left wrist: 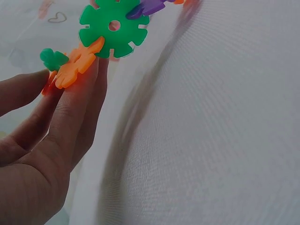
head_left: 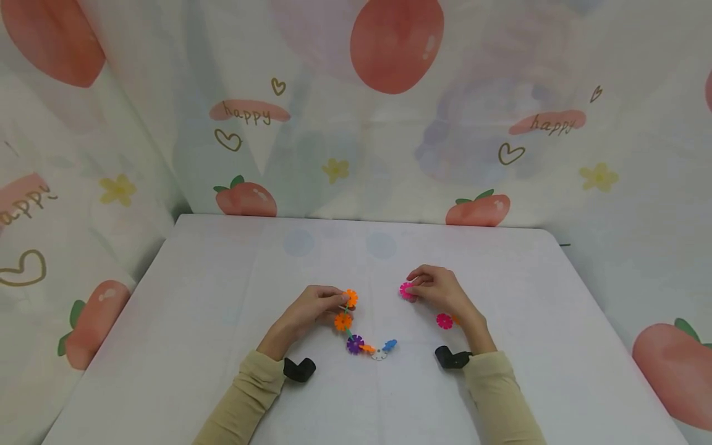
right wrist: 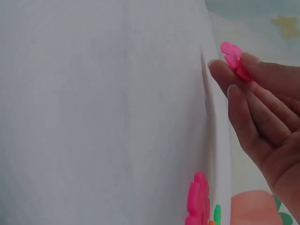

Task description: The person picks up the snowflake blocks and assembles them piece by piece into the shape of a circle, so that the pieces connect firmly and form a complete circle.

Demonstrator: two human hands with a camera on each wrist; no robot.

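Observation:
My left hand (head_left: 314,307) pinches the orange end of a chain of notched plastic snowflake discs. That chain curves down and right through an orange disc (head_left: 343,322), a purple disc (head_left: 355,344), a white disc (head_left: 379,355) and a blue disc (head_left: 391,345). In the left wrist view, a green disc (left wrist: 114,28) joins the orange disc (left wrist: 77,65) by the fingers. Between the thumb and fingers of my right hand (head_left: 442,290) is a single pink disc (head_left: 406,290), apart from the chain; the right wrist view shows it edge-on.
Another pink disc (head_left: 444,321) lies on the white table (head_left: 222,371) under the right forearm, with orange and green pieces beside it. Black wrist cameras (head_left: 299,369) sit at both cuffs. A printed curtain (head_left: 361,142) hangs behind the table and along its sides.

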